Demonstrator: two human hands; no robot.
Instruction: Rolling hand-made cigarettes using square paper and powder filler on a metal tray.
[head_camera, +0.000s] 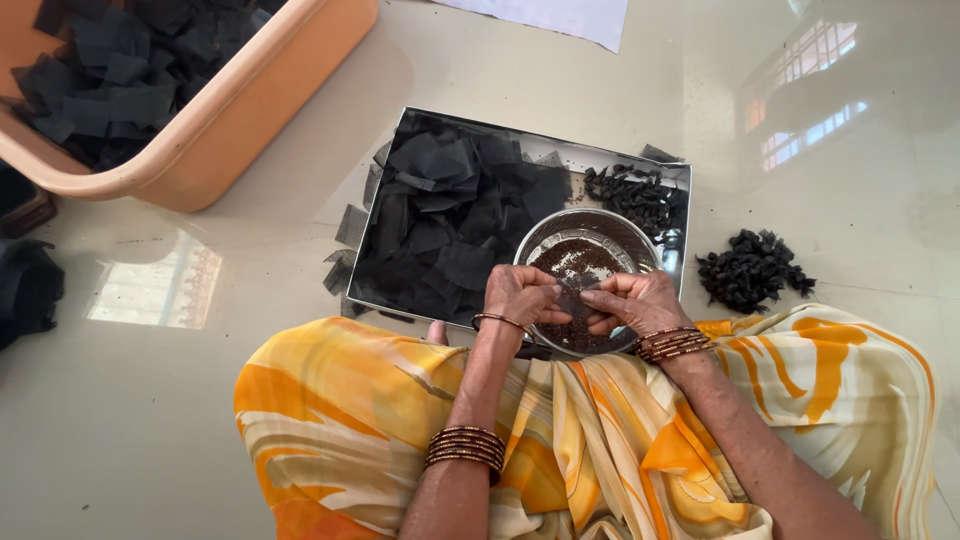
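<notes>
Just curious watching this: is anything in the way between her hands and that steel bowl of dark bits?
Nothing visible. The left hand and right hand meet directly over the steel bowl, pinching a small dark piece between them. The black squares lie beside the bowl, on the tray.

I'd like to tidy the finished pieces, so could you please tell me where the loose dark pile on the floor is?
In the head view, the dark pile lies on the floor right of the steel tray, just beyond the right hand.
</notes>
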